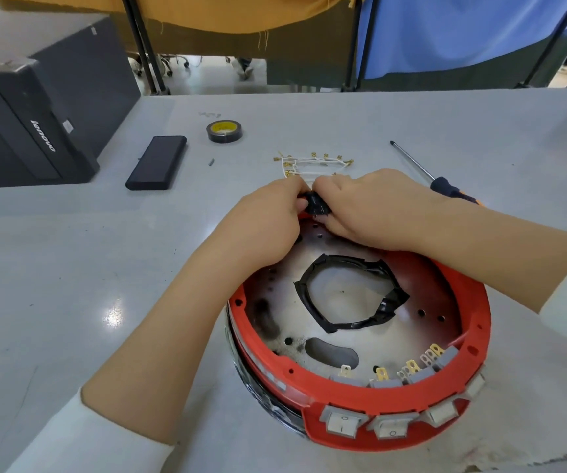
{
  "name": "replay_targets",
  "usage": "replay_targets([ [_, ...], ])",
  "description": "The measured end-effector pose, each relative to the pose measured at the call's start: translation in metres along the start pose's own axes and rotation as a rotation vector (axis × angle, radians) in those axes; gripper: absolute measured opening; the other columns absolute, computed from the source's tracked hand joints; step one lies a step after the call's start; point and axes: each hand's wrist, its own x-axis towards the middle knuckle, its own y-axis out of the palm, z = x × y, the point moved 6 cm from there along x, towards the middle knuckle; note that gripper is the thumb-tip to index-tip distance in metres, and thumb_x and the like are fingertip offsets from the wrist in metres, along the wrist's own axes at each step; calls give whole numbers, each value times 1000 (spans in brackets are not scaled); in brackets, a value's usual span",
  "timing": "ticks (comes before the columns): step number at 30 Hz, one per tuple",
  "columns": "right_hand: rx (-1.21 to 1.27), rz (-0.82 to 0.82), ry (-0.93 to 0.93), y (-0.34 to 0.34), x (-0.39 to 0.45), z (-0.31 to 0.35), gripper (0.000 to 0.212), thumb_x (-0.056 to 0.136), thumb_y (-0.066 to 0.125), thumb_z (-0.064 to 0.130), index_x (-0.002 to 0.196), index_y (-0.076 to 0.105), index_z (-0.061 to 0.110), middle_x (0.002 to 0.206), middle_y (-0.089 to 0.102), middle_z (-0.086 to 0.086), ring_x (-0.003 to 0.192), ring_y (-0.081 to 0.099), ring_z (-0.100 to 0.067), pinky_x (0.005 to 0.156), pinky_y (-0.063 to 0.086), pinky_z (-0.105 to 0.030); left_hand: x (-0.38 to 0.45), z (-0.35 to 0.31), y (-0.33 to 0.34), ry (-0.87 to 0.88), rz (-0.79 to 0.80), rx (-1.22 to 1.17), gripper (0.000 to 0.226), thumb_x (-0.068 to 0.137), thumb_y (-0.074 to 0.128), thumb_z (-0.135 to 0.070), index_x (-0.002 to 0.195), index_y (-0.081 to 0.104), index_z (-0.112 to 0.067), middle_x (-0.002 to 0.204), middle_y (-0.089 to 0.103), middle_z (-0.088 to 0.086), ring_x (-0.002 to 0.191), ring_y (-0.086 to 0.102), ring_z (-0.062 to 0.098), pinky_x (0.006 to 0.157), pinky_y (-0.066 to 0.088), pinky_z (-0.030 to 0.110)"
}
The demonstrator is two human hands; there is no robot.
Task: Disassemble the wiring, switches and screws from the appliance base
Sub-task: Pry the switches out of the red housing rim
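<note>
Red appliance base near table edge. Left hand and right hand both pinch black taped part at base's far rim. White wiring harness already out, beyond base. Rocker switches remain mounted at near rim. Screwdriver right of harness.

Grey table bears base, screwdriver, tape, wires.

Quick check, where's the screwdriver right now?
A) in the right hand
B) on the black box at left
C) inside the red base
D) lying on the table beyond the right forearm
D: the screwdriver lies on the table beyond the right forearm, untouched, while both the left hand and the right hand grip a black taped bundle at the far rim of the red base.
</note>
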Motion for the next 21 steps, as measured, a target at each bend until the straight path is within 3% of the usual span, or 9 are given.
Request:
replay_targets([
  [5, -10, -53, -18, 4, 7, 5, 42, 95, 30, 49, 105, 43, 10, 82, 64, -12, 62, 59, -32, 47, 21, -30, 1, 2, 0, -16, 7, -47, 25, 101, 38, -21, 119, 55, -18, 117, 60, 4, 105, 54, 24, 77, 37, 30],
  [9, 43, -68, -60, 8, 10, 2, 48, 90, 16, 51, 105, 38, 12, 80, 63, -12, 55, 48, -29, 47, 26, -31, 0, 4, 1, -16, 1, -43, 26, 101, 38, -20, 120, 55, -20, 115, 62, 4, 102, 55, 24, 77, 38, 31],
  [11, 47, -89, -73, 9, 10, 2, 51, 88, 13, 52, 104, 39, 11, 77, 63, -13, 53, 46, -28, 44, 20, -29, 0, 4, 1, -13, -3, -38, 27, 101, 38, -20, 122, 54, -20, 116, 61, 4, 103, 54, 25, 76, 37, 30],
  [14, 50, -104, -91, 10, 9, 2, 52, 88, 12, 51, 103, 39, 10, 77, 63, -14, 56, 55, -31, 43, 13, -28, 1, 4, 1, -13, -6, -40, 28, 101, 38, -20, 124, 53, -21, 117, 61, 4, 103, 54, 24, 75, 34, 29],
  [21, 49, -101, -52, 7, 10, 1, 49, 90, 18, 51, 105, 39, 10, 78, 63, -13, 53, 37, -26, 44, 16, -29, 1, 3, 0, -11, -9, -49, 28, 101, 38, -20, 125, 52, -21, 117, 61, 5, 103, 54, 24, 77, 37, 31],
])
